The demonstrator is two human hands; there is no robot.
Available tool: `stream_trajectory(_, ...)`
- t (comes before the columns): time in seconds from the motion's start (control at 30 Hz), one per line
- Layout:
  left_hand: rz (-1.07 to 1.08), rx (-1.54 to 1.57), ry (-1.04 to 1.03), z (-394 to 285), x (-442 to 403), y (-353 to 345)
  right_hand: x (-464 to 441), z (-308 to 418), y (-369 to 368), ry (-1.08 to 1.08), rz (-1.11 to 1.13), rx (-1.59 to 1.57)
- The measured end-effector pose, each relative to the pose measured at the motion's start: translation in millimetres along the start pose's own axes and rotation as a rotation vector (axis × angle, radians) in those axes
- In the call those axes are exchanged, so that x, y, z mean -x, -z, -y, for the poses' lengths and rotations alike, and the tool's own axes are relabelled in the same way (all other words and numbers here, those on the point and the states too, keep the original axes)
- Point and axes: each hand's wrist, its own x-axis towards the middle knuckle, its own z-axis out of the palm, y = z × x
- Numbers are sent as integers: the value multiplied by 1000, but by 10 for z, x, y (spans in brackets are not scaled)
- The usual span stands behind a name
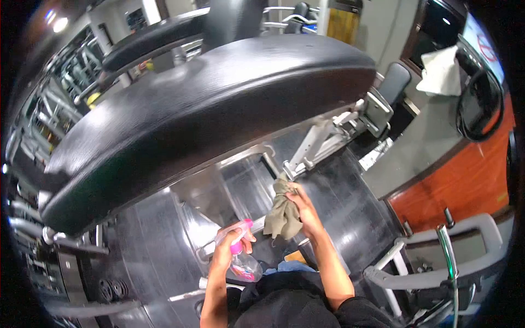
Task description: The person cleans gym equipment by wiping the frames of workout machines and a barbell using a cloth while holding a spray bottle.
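Observation:
My left hand (226,244) is wrapped round the neck of a clear spray bottle (246,269) with a pink trigger head. The bottle hangs low, close to my body. In my right hand (304,210) is a crumpled olive-green cloth (283,213), its loose end drooping below the fingers. Above both hands stretches a long black padded bench (219,93) with a shiny top. Neither hand touches the pad. Behind the hands and cloth, parts of the bench's metal frame (257,156) show.
A grey machine frame with a chrome bar (447,254) stands at the lower right, near a wood-panelled counter (454,175). White paper or cloth (440,71) is at the upper right. Weight plates (113,290) are low on the left. Dark flooring (147,235) lies beneath.

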Motion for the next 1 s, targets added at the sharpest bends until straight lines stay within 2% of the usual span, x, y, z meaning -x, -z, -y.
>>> stream_trajectory(0.07, 36, -7, 42, -38, -152, -221, 105, 102, 372, 56, -128, 46)
stream_trajectory(0.13, 143, -52, 44, -42, -326, -423, 317, 300, 668, 161, -144, 64)
stream_trajectory(0.33, 422, -100, 47, 5, -794, -1131, 1110, 420, 1625, 232, -417, -31)
stream_trajectory(0.47, 591, -138, 61, 149, -1026, -1629, 1684, 609, 1828, 377, -604, 16)
stream_trajectory(0.53, 674, -132, 69, 239, -1132, -1922, 1915, 726, 1941, 457, -727, 163)
stream_trajectory(0.83, 1063, -268, 157, 395, -1420, -3225, 2606, 1074, 2416, 579, -1100, 211)
stream_trajectory(1.0, 1226, -336, 200, 532, -1671, -3921, 2783, 1231, 2954, 671, -1309, 288)
